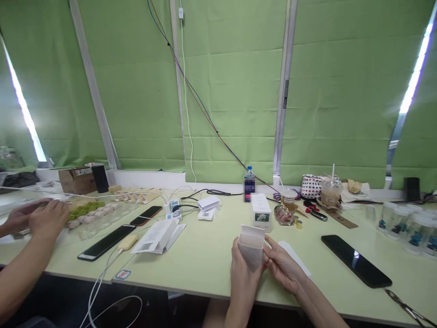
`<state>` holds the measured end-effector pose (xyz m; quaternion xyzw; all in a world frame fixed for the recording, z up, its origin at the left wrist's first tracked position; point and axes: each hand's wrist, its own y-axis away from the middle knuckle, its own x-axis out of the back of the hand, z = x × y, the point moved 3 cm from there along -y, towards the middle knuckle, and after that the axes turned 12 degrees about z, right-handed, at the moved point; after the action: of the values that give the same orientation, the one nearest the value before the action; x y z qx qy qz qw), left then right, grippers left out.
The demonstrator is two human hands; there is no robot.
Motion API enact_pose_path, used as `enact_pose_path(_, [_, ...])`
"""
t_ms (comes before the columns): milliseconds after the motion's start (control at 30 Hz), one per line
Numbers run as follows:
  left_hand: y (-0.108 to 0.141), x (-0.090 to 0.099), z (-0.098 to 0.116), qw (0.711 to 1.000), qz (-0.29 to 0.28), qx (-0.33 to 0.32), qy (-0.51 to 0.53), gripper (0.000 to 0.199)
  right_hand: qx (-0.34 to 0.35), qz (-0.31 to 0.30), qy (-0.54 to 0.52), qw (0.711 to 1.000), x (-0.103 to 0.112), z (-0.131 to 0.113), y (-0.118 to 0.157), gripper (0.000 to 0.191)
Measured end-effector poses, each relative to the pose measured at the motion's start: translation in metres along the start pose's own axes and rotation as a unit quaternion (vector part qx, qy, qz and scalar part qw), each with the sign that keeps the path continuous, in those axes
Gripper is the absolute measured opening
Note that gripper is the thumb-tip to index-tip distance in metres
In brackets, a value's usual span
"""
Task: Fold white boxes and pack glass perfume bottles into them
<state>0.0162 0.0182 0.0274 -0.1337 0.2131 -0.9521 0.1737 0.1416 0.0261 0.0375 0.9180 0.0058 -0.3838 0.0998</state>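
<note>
Near the table's front edge, a small white paper box [251, 246] is held upright with its top flap standing open. My left hand [241, 269] wraps round its left side and underside. On the other side, the fingers of my right hand [282, 264] pinch the box's right edge. Partly hidden behind my right forearm lies a flat white piece of card [296, 258]. Just beyond my hands stands a closed white box [261, 213] with a flower picture on it. Folded white cartons [159, 237] lie to the left.
Phones [107, 241] and a yellow charger [128, 242] with white cables lie left. A co-worker's hands [49, 216] work beside trays of small pieces. Rightward are a black phone [356, 260], pliers-like metal tool [406, 305], clear jars [414, 232], iced drink [330, 191] and bottle [249, 184].
</note>
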Motion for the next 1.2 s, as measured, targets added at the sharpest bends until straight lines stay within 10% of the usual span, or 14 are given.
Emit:
enact_pose_path(267, [0.000, -0.003, -0.007, 0.999, 0.030, 0.007, -0.007, 0.080, 0.103, 0.061, 0.145, 0.982, -0.001, -0.011, 0.005, 0.055])
enact_pose_path(600, [-0.016, 0.009, -0.012, 0.996, -0.072, 0.005, 0.046, 0.072, 0.316, 0.118, 0.488, 0.805, 0.005, -0.026, 0.005, 0.052])
enact_pose_path(1200, [-0.032, 0.016, -0.007, 0.987, -0.163, 0.001, 0.001, 0.075, 0.228, 0.074, 0.587, 0.773, -0.002, -0.002, 0.002, 0.060])
